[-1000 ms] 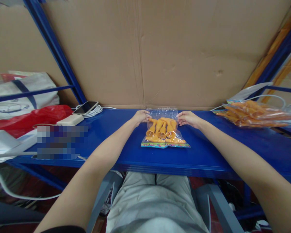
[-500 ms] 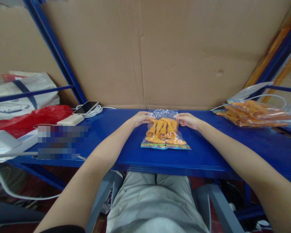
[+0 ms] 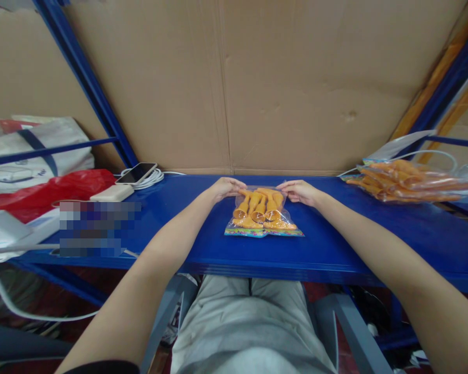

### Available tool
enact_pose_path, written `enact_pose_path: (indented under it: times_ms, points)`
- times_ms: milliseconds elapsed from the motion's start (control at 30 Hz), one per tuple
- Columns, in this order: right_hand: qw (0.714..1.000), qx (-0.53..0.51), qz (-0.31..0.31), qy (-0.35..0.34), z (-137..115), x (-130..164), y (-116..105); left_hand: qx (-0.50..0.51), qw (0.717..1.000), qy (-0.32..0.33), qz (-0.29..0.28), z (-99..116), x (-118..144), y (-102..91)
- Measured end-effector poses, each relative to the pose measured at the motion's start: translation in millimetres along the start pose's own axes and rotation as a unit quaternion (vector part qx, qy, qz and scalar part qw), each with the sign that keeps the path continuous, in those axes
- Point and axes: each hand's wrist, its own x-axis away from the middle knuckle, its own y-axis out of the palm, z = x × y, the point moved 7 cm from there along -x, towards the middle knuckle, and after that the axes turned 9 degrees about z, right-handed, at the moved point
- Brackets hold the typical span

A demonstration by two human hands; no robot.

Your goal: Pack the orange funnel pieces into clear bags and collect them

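A clear plastic bag (image 3: pixel 262 213) lies on the blue table, with several orange, hollow-ended pieces (image 3: pixel 259 210) inside. Its colourful printed strip faces me. At the bag's far left corner, my left hand (image 3: pixel 226 188) pinches the plastic. My right hand (image 3: pixel 299 192) has its fingers closed on the far right corner. Between the two hands the far edge of the plastic lies folded down close to the orange pieces.
More bags of orange pieces (image 3: pixel 403 181) are piled at the right. On the left are a phone (image 3: pixel 136 173) on a coiled white cable, a white box (image 3: pixel 112 193), a red plastic bag (image 3: pixel 54 188) and a canvas bag (image 3: pixel 68 148). Cardboard (image 3: pixel 288 93) stands behind the blue table (image 3: pixel 237 254).
The bag's far flap, standing up behind the orange pieces before, is now folded down. Both hands have kept their hold on the corners.
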Motion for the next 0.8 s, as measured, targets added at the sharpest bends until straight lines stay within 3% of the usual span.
enact_pose_path:
  times_ms: [333, 500, 600, 700, 800]
  points:
    - [0.999, 0.0, 0.018, -0.034, -1, -2, 1, -0.037, 0.996, 0.083, 0.016, 5, -3, 2.2]
    - [0.997, 0.019, 0.045, -0.06, -4, -3, 0, -0.116, 0.984, 0.13, 0.048, 6, -8, 2.7]
    - [0.995, 0.027, 0.062, -0.072, -6, -2, -1, -0.219, 0.955, 0.187, 0.067, 11, -9, 2.9]
    - [0.994, 0.024, 0.072, -0.083, -8, -1, -2, -0.317, 0.909, 0.257, 0.079, 21, -4, 4.6]
    - [0.993, 0.016, 0.07, -0.09, -9, -1, -2, -0.372, 0.878, 0.289, 0.081, 25, 1, 6.9]
